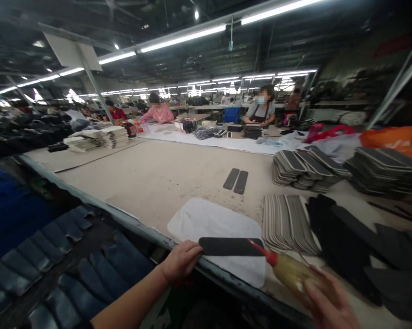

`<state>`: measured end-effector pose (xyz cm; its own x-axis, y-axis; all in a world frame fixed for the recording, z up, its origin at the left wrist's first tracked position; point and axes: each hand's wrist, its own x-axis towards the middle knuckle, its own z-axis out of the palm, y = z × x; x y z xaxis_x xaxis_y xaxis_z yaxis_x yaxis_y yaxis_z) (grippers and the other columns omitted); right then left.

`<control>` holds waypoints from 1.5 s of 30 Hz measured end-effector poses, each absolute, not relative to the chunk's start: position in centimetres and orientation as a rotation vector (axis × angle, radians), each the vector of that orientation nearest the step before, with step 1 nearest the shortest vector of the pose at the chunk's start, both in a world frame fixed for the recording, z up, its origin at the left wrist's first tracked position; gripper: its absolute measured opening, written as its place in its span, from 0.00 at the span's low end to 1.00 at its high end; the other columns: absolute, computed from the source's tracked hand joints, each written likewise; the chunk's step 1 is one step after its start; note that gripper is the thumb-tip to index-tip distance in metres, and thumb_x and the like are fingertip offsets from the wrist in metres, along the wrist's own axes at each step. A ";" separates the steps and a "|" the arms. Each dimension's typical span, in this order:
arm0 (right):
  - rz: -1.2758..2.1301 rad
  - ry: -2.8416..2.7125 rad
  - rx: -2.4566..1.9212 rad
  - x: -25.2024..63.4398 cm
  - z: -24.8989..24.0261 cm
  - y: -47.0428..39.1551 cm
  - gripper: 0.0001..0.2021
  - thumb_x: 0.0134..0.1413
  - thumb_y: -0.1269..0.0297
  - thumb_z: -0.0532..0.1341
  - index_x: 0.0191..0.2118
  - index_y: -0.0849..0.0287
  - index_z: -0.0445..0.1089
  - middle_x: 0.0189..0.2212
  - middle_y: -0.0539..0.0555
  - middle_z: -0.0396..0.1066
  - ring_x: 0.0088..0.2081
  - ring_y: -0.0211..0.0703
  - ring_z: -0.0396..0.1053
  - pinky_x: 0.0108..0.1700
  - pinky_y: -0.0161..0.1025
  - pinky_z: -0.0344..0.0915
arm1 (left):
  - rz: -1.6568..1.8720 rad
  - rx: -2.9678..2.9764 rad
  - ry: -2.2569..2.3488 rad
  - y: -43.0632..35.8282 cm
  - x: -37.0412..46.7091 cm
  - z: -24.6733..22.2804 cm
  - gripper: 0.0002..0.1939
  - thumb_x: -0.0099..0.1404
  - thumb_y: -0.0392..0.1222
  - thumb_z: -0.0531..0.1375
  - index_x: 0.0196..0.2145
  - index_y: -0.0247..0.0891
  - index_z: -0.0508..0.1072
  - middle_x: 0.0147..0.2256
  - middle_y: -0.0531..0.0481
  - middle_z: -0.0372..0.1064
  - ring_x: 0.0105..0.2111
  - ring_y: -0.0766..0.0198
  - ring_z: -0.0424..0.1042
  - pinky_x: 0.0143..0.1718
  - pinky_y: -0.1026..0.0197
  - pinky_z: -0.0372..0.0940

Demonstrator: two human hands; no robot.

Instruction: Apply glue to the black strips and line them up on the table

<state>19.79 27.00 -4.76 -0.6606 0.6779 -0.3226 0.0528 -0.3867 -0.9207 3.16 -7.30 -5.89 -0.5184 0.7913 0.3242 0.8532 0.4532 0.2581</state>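
Near the worktop's (140, 169) front edge, the black strip (226, 247) is pinched at its left end by the left hand (182, 261), its length being directed toward the squeeze bottle (293, 274) gripped by the right hand (329, 299).

No word, number or brand can be read for certain. The orange bag (387, 136) near the far right corner of the table (140, 173) bears pale marks too blurred to make out, and the white board (68, 50) above the table's left end shows nothing legible.
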 end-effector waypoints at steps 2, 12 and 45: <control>2.001 -1.606 -0.967 18.6 -4.3 24.1 0.32 0.30 0.53 0.74 0.45 0.55 0.67 0.42 0.52 0.72 0.42 0.49 0.71 0.40 0.37 0.70 | -0.661 -1.500 -2.496 -7.8 2.7 -5.9 0.15 0.66 0.31 0.52 0.49 0.38 0.68 0.43 0.41 0.71 0.41 0.61 0.71 0.43 0.59 0.69; 1.230 -2.243 -0.224 15.2 -4.9 15.8 0.13 0.54 0.61 0.62 0.45 0.54 0.64 0.37 0.54 0.66 0.38 0.48 0.66 0.40 0.45 0.67 | -0.781 -1.631 -2.388 -8.3 0.6 -6.8 0.14 0.64 0.31 0.53 0.46 0.37 0.72 0.40 0.41 0.73 0.37 0.61 0.70 0.40 0.56 0.69; 0.705 -2.202 -0.489 18.5 -6.0 23.5 0.16 0.56 0.56 0.62 0.45 0.60 0.65 0.36 0.57 0.64 0.38 0.49 0.64 0.41 0.47 0.64 | -0.860 -1.607 -2.308 -7.8 0.4 -6.9 0.11 0.63 0.30 0.57 0.42 0.37 0.74 0.37 0.44 0.73 0.36 0.62 0.71 0.37 0.60 0.70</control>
<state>18.52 23.48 -5.97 -0.6388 0.5396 0.5484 0.1207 0.7743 -0.6212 0.38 -7.77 -6.91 -0.3888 0.7907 0.4728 0.9073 0.2396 0.3455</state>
